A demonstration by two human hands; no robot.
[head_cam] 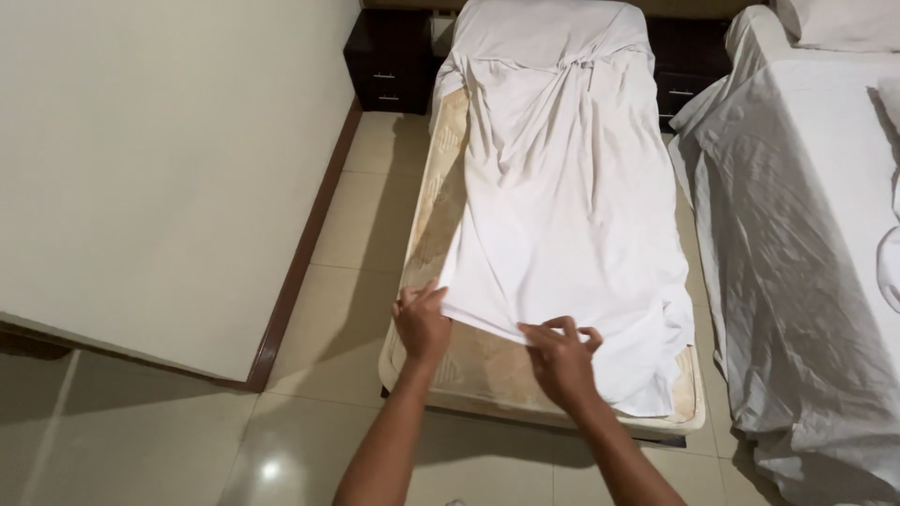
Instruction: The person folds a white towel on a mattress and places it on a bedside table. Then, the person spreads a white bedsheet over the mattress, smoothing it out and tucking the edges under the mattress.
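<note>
Sheet (562,197), white and creased, lies along the narrow bed (441,370) in front of me, bunched into a twisted knot toward the head end and spread flatter toward the foot. It does not cover the whole mattress (441,211): a strip of pale patterned mattress shows along the bed's left edge and across the foot, where the sheet's hem stops short of the corner.

My left hand (421,321) is at the foot of the bed, near its left corner, fingers closed on the sheet's hem where that edge comes to a point. My right hand (561,358) is further along the same hem, toward the middle of the foot end, thumb and fingertips pinching a fold of the cloth, with the palm resting over the mattress. Both hands grip the sheet; neither is loose.

Right of the bed stands a second bed (806,281), just beside it with a narrow gap, draped in a rumpled white cover that hangs over its side to the floor. At the head of the near bed, on either side, sit dark wooden nightstands (389,61) with small metal drawer pulls. Left of the bed runs a cream wall (159,178) with a brown skirting board, and beige floor tiles (328,281) fill the space between wall and bed.
</note>
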